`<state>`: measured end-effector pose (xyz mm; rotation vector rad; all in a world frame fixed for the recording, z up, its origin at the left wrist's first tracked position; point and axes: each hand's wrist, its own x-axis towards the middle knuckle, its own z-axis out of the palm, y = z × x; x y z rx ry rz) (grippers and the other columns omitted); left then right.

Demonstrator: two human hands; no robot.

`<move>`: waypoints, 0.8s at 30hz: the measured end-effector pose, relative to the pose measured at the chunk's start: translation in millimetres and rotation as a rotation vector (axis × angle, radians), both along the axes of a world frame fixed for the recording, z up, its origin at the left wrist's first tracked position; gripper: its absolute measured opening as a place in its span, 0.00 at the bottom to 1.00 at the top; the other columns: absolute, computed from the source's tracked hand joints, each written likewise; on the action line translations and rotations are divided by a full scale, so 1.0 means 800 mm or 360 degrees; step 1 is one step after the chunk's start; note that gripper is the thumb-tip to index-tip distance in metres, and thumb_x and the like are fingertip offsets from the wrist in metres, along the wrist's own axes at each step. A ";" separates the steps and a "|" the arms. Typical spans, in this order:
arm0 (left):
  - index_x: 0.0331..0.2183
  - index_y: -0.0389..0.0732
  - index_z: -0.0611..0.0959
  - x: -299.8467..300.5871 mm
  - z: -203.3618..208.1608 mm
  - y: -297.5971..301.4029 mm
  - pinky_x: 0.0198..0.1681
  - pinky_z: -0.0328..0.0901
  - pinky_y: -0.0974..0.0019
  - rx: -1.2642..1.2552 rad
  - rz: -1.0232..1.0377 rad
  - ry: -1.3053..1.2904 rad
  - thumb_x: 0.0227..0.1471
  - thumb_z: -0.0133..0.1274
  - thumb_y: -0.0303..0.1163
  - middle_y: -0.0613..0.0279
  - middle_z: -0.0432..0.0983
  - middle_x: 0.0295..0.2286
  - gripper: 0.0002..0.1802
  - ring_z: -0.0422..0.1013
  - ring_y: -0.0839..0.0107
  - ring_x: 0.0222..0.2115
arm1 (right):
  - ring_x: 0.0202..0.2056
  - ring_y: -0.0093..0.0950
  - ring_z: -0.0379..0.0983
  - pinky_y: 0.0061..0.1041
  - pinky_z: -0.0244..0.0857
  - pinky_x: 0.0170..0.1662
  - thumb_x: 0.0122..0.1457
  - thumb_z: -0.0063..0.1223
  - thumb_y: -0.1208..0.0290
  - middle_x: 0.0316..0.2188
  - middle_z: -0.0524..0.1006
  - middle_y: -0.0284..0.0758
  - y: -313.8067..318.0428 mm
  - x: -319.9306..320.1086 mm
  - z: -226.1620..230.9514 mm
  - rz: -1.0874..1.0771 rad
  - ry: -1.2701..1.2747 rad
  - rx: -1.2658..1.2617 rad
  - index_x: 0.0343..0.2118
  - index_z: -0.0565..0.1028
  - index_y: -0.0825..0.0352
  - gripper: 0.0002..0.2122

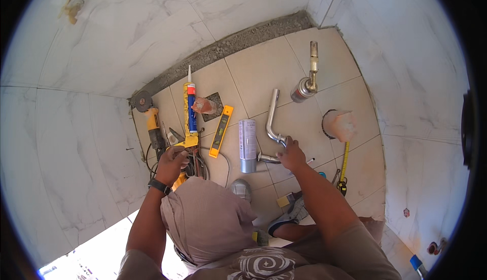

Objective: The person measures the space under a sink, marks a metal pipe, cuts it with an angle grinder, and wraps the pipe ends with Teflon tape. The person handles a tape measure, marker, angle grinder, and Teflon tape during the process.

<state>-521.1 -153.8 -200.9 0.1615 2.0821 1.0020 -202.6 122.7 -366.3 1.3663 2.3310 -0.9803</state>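
Observation:
My right hand is closed on the lower end of a bent chrome drain pipe, at its collar. A second short curved chrome piece lies just left of those fingers. Beside it lies a pale purple-and-grey spray can. My left hand hovers by my knee, near the handle of a yellow caulking gun; its fingers are loosely bent and apart, with nothing visible in them. The gun carries a blue-and-red sealant cartridge.
A yellow spirit level lies beside a square floor opening stuffed with a reddish bag. An angle grinder sits at left. Right are a gas torch, a plugged round hole, a tape measure and a paintbrush.

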 end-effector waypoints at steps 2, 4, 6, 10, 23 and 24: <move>0.52 0.31 0.79 0.006 0.020 -0.004 0.39 0.73 0.67 -0.0058 0.0089 -0.0032 0.61 0.60 0.35 0.58 0.82 0.38 0.22 0.78 0.72 0.33 | 0.46 0.52 0.80 0.48 0.75 0.49 0.59 0.62 0.62 0.44 0.79 0.54 0.005 -0.009 -0.016 -0.0106 -0.0029 -0.0073 0.54 0.66 0.67 0.24; 0.52 0.32 0.78 0.005 0.058 -0.004 0.40 0.73 0.67 -0.0156 0.0112 0.0044 0.61 0.60 0.36 0.58 0.82 0.38 0.22 0.78 0.71 0.34 | 0.45 0.52 0.80 0.48 0.75 0.47 0.59 0.61 0.63 0.43 0.80 0.52 0.010 -0.017 -0.004 -0.0217 -0.0118 -0.0182 0.51 0.67 0.66 0.22; 0.52 0.32 0.78 0.007 0.108 0.000 0.41 0.73 0.67 -0.0158 0.0139 0.0067 0.62 0.59 0.36 0.58 0.81 0.38 0.22 0.79 0.72 0.35 | 0.43 0.53 0.80 0.50 0.74 0.46 0.59 0.60 0.65 0.40 0.81 0.51 0.013 -0.012 0.039 -0.0186 -0.0107 -0.0243 0.50 0.67 0.66 0.20; 0.51 0.32 0.79 0.040 0.222 0.011 0.42 0.73 0.67 -0.0117 0.0151 0.0059 0.63 0.59 0.36 0.58 0.82 0.39 0.21 0.78 0.72 0.36 | 0.37 0.55 0.80 0.52 0.72 0.42 0.59 0.61 0.66 0.33 0.81 0.51 -0.006 0.011 0.174 -0.0148 0.0169 -0.0078 0.49 0.66 0.66 0.19; 0.63 0.29 0.67 0.213 0.350 0.125 0.58 0.68 0.56 0.0124 -0.0483 -0.0056 0.59 0.64 0.47 0.40 0.76 0.53 0.43 0.74 0.55 0.55 | 0.38 0.57 0.79 0.51 0.71 0.41 0.63 0.60 0.63 0.35 0.80 0.54 -0.113 0.059 0.461 -0.0357 0.0567 -0.0290 0.52 0.67 0.66 0.20; 0.64 0.29 0.66 0.211 0.328 0.130 0.59 0.68 0.56 0.0142 -0.0509 -0.0011 0.60 0.63 0.48 0.38 0.76 0.53 0.44 0.73 0.52 0.56 | 0.38 0.57 0.79 0.51 0.71 0.41 0.63 0.61 0.64 0.35 0.80 0.54 -0.120 0.057 0.456 -0.0367 0.0590 -0.0304 0.51 0.67 0.66 0.19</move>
